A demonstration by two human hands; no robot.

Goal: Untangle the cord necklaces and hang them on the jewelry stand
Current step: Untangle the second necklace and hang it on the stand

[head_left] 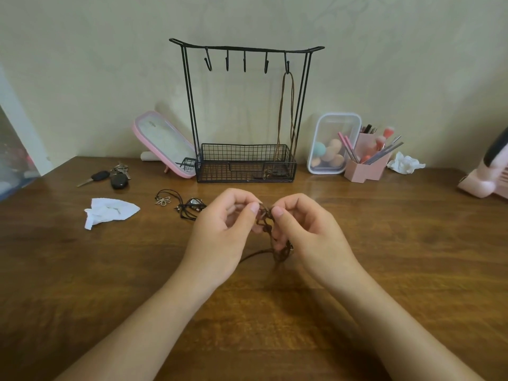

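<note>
Centrally, just below the middle of the frame, both hands were raised a little above the wooden counter (398, 243) and worked a knotted brown cord necklace (265, 224). The left hand (222, 232) pinched the top of the tangle between thumb and curled fingers, and the right hand (305, 229) pinched it from the other side, thumb tips nearly meeting. Loops of the cord hung between the palms, and one strand trailed down toward the counter under the left hand. Behind them, at the upper centre, the black wire jewelry stand (247, 48) stood against the wall. One light brown cord necklace (281, 116) was already hung from the rightmost of its five hooks, and its lower end dropped into the mesh basket (244, 163) at the stand's base. To the left of the hands, a second clump of dark cord necklaces (189, 209) lay on the counter, with a flower pendant (162, 200) beside it. Further left lay a white tissue (110, 211) and a bunch of keys (110, 177). A pink-framed mirror (162, 144) leaned just left of the stand. To its right stood a clear box of makeup sponges (332, 144) and a pink brush holder (367, 166).
</note>
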